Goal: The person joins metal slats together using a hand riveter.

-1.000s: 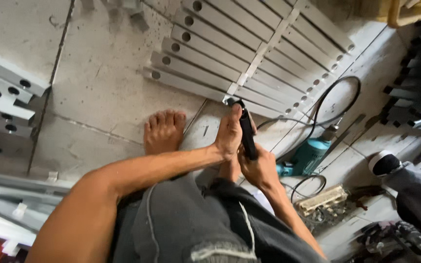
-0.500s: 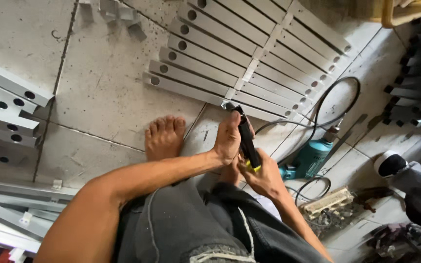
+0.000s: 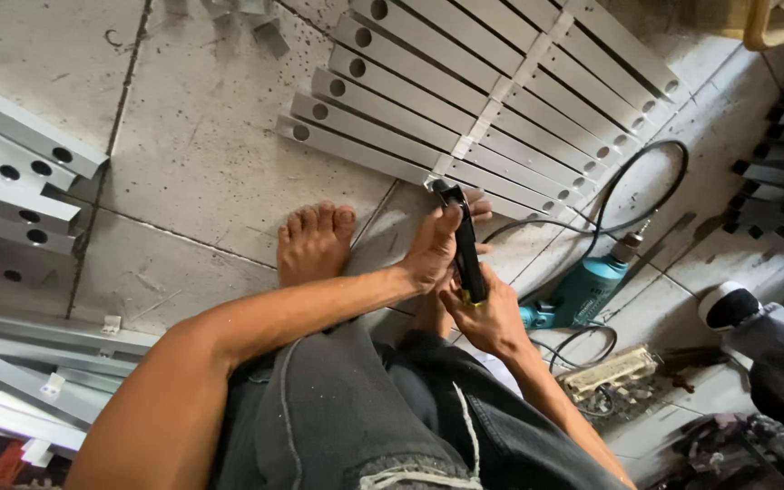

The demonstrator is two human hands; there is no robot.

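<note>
Stacked grey metal bars [image 3: 20,172] with round holes, at nine o'clock on the tiled floor [image 3: 201,181]; further bars lie at seven o'clock. Bare foot [image 3: 315,243], centre-left, flat on the floor. Left hand [image 3: 428,252], centre, fingers [image 3: 446,225] curled and pressed around the upper part of a black hand tool [image 3: 466,254] with a metal head (a riveter, by the look of it). Right hand [image 3: 492,319], just below, fingers wrapped shut on the tool's lower grip. Tool stands near upright, its head touching the near end of a pale cross strip [image 3: 501,86] that runs over a row of grey slats [image 3: 465,100] fanned toward twelve and one o'clock. Step in hand, by judgement: fastening the strip to the nearest slat. The next move would call for a firm two-handed squeeze with the head kept square on the joint. Teal power drill [image 3: 583,289] with black cable [image 3: 646,181] at three o'clock; pale power strip [image 3: 610,370] at four o'clock.
</note>
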